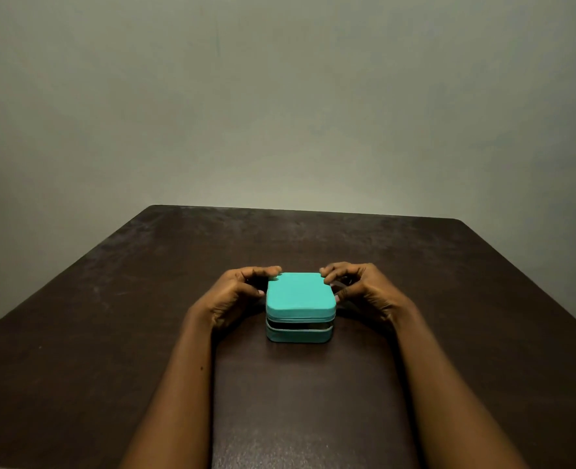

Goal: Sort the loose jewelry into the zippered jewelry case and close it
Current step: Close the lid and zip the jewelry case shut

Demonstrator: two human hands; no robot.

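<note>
Left hand (236, 292) and right hand (357, 289) grip the jewelry case (300, 299) between them by its far corners.

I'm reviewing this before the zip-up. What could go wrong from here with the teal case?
1. The teal case has its lid down, but the front seam gapes unzipped with something pale showing inside; a zipper run past there might snag the contents.
2. The left hand and right hand grip only the far corners, so the case could slide on the table when the zipper is pulled.
</note>
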